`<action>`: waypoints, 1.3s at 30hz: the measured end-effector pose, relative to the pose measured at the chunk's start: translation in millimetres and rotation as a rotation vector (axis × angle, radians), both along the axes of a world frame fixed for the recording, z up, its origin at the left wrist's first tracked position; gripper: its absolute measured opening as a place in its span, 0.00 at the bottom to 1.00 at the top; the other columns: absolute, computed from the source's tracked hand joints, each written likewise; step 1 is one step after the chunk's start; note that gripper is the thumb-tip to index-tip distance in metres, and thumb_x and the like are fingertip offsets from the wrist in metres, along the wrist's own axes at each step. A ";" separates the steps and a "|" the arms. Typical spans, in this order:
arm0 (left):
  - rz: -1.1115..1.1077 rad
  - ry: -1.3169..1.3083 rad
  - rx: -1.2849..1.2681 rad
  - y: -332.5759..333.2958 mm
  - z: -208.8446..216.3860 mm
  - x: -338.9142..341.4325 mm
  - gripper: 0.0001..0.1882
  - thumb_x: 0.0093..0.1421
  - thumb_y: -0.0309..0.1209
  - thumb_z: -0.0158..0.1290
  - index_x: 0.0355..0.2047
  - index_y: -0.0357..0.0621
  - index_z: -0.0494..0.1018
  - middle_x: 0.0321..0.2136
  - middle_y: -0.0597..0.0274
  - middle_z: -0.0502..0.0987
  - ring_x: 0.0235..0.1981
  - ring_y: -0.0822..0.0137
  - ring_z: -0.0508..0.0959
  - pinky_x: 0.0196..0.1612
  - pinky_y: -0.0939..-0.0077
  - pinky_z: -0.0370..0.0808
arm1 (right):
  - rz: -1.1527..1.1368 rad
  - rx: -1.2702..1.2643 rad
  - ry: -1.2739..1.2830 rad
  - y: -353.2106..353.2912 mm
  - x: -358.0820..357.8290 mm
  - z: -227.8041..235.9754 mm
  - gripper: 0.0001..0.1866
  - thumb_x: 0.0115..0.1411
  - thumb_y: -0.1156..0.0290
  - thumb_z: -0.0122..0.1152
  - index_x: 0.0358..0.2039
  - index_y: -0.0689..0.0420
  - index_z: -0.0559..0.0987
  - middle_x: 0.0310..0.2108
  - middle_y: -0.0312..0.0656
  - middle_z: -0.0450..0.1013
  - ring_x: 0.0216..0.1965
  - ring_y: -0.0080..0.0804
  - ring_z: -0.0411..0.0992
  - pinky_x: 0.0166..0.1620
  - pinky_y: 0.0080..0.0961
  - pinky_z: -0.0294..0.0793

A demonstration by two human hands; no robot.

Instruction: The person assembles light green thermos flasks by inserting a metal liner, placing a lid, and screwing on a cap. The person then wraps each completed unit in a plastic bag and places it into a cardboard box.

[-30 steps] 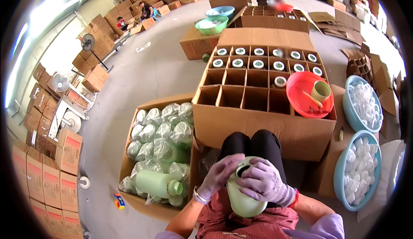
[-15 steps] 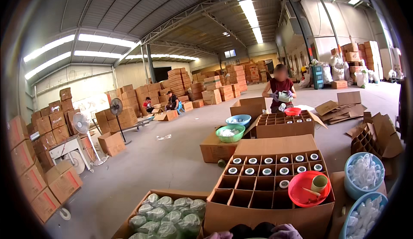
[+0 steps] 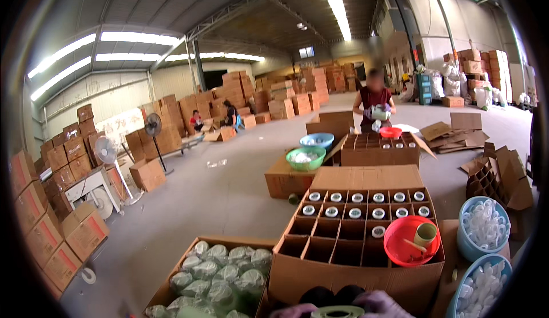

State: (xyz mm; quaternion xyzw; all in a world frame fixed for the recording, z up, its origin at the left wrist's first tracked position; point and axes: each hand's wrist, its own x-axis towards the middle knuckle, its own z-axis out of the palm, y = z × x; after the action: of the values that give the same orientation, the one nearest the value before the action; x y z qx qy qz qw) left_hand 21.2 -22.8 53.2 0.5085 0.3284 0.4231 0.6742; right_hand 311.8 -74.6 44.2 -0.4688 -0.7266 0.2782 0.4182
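A pale green round object with a hole in its middle (image 3: 336, 312) shows at the bottom edge, cut off by the frame. My left hand (image 3: 294, 311) touches its left side and my right hand (image 3: 382, 305) grips its right side; only the upper part of each hand shows. Just ahead stands a divided cardboard carton (image 3: 349, 282), with several white-lidded jars (image 3: 378, 232) in its far cells. On its right front corner rests a red bowl (image 3: 394, 255) holding a green cup (image 3: 425, 234) and a thin stick.
To the left, a carton (image 3: 171, 281) holds several plastic-wrapped green glass items (image 3: 229, 275). Blue tubs (image 3: 464, 243) of clear plastic pieces stand at right. Farther off, a person (image 3: 374, 98) works behind another divided carton (image 3: 377, 156). A green basin (image 3: 306, 166) sits beside it.
The pale green round object has come into view between my hands, which have risen slightly. The view has shifted a little.
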 end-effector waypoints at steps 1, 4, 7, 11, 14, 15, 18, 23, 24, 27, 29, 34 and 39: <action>0.086 -0.062 0.022 -6.7 4.6 -4.7 0.20 0.73 0.37 0.41 0.39 0.37 0.80 0.38 0.59 0.82 0.45 0.69 0.79 0.55 0.74 0.72 | -0.113 -0.141 -0.040 -0.1 16.2 -7.6 0.21 0.54 0.65 0.69 0.46 0.60 0.78 0.49 0.50 0.71 0.50 0.45 0.70 0.58 0.38 0.67; 0.165 0.152 0.419 9.4 -2.5 18.7 0.23 0.72 0.44 0.42 0.49 0.38 0.77 0.45 0.58 0.80 0.46 0.67 0.79 0.53 0.72 0.73 | 0.062 -0.037 0.222 1.9 -25.5 24.1 0.26 0.54 0.66 0.69 0.52 0.62 0.75 0.54 0.50 0.68 0.54 0.46 0.69 0.60 0.38 0.66; -0.160 0.126 0.156 4.0 2.3 5.6 0.23 0.72 0.44 0.44 0.53 0.37 0.75 0.49 0.54 0.79 0.47 0.66 0.79 0.54 0.72 0.73 | 0.112 -0.051 0.107 11.1 -33.8 27.1 0.21 0.53 0.61 0.70 0.46 0.56 0.81 0.48 0.47 0.74 0.51 0.43 0.71 0.57 0.37 0.69; -0.079 -0.147 0.061 19.6 -26.7 -21.1 0.24 0.69 0.40 0.48 0.58 0.35 0.71 0.60 0.52 0.71 0.64 0.60 0.66 0.67 0.64 0.60 | -0.342 -0.202 -0.063 -1.8 8.8 8.0 0.23 0.51 0.65 0.72 0.46 0.61 0.80 0.42 0.48 0.75 0.46 0.42 0.75 0.50 0.35 0.75; -0.305 0.208 0.269 16.8 -37.1 2.8 0.22 0.69 0.31 0.49 0.62 0.39 0.67 0.66 0.54 0.62 0.68 0.61 0.59 0.70 0.69 0.53 | 0.013 -0.299 0.062 1.5 -34.9 30.9 0.24 0.55 0.65 0.70 0.51 0.62 0.77 0.49 0.50 0.75 0.51 0.43 0.75 0.53 0.32 0.74; -0.394 0.231 0.347 13.6 -16.0 -2.0 0.22 0.69 0.32 0.49 0.62 0.39 0.68 0.67 0.53 0.60 0.70 0.61 0.57 0.71 0.66 0.50 | 0.037 -0.198 0.065 2.4 -32.2 27.8 0.24 0.55 0.64 0.70 0.51 0.62 0.77 0.49 0.50 0.74 0.51 0.44 0.74 0.55 0.33 0.74; -0.296 0.099 0.287 8.4 -7.9 -23.4 0.31 0.69 0.48 0.47 0.61 0.34 0.67 0.64 0.49 0.65 0.67 0.55 0.62 0.70 0.59 0.53 | 0.060 -0.105 0.146 0.5 -10.2 8.5 0.28 0.57 0.63 0.69 0.55 0.62 0.74 0.57 0.54 0.67 0.61 0.47 0.66 0.64 0.38 0.63; -0.354 0.204 0.484 22.2 -34.8 15.7 0.51 0.49 0.56 0.65 0.68 0.48 0.59 0.72 0.48 0.46 0.73 0.52 0.43 0.71 0.58 0.46 | 0.185 0.034 0.060 26.1 -52.7 20.2 0.33 0.55 0.63 0.71 0.59 0.59 0.71 0.66 0.59 0.55 0.66 0.55 0.59 0.65 0.40 0.63; -0.338 0.247 0.570 28.6 -30.9 17.2 0.52 0.49 0.53 0.67 0.69 0.49 0.57 0.71 0.47 0.45 0.73 0.50 0.44 0.71 0.57 0.47 | 0.170 0.194 -0.045 31.2 -59.4 26.6 0.32 0.55 0.64 0.71 0.59 0.59 0.71 0.65 0.60 0.56 0.66 0.56 0.59 0.64 0.41 0.64; -0.265 0.332 0.592 53.8 -11.2 29.5 0.54 0.45 0.43 0.71 0.69 0.43 0.55 0.70 0.43 0.45 0.72 0.50 0.48 0.70 0.58 0.52 | -0.046 0.154 0.036 52.2 -72.9 37.2 0.33 0.57 0.65 0.69 0.60 0.64 0.68 0.61 0.60 0.61 0.64 0.57 0.61 0.62 0.41 0.66; -0.108 0.026 0.223 58.8 -16.2 33.0 0.41 0.56 0.39 0.64 0.65 0.37 0.59 0.61 0.50 0.64 0.62 0.55 0.65 0.65 0.61 0.61 | 0.071 0.092 0.287 62.6 -75.2 45.0 0.38 0.58 0.65 0.68 0.63 0.67 0.62 0.63 0.59 0.60 0.65 0.56 0.60 0.63 0.41 0.64; 0.078 -0.496 -0.347 76.5 -25.3 29.5 0.21 0.71 0.42 0.42 0.53 0.38 0.71 0.49 0.56 0.76 0.50 0.66 0.76 0.55 0.68 0.72 | 0.088 0.424 -0.318 97.0 -64.1 44.3 0.32 0.52 0.73 0.66 0.60 0.50 0.70 0.63 0.52 0.59 0.64 0.59 0.57 0.62 0.50 0.65; 0.112 -0.106 0.219 75.3 -17.4 31.2 0.17 0.69 0.30 0.47 0.54 0.35 0.68 0.47 0.57 0.76 0.46 0.66 0.77 0.51 0.71 0.74 | 0.069 0.532 -0.429 127.3 -59.7 46.4 0.35 0.47 0.74 0.67 0.59 0.48 0.70 0.59 0.52 0.61 0.58 0.57 0.64 0.57 0.46 0.72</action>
State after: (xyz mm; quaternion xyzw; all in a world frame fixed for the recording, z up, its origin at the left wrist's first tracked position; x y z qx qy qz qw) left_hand 52.4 52.5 35.9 0.5370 0.2721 0.5195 0.6064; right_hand 252.1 52.7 90.6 -0.3663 -0.8605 -0.0122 0.3540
